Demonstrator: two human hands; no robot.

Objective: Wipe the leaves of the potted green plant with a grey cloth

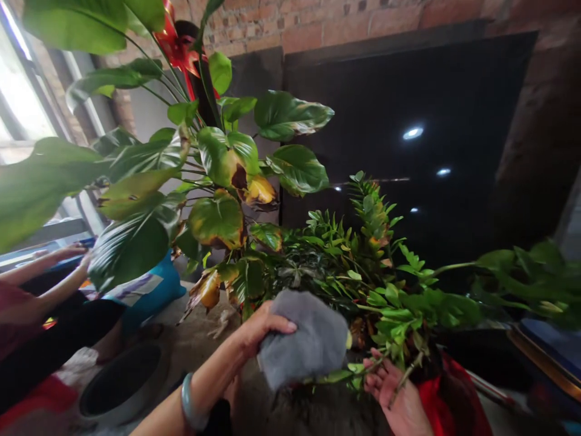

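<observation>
My left hand [254,330] grips a grey cloth [304,342] and presses it against a leafy stem of the small-leaved green plant [363,266]. A jade bangle [188,402] circles that wrist. My right hand [394,393] lies palm up below and to the right, its fingers curled under the stem [385,363] and supporting it. A tall plant with broad green and yellowing leaves [218,218] rises behind the cloth, with a red ribbon [177,48] at its top.
A second person sits at the left, arms [45,272] stretched toward the window. A dark round basin [122,381] stands on the floor at lower left. A blue bag [149,290] lies behind it. A black panel [431,121] and brick wall fill the background.
</observation>
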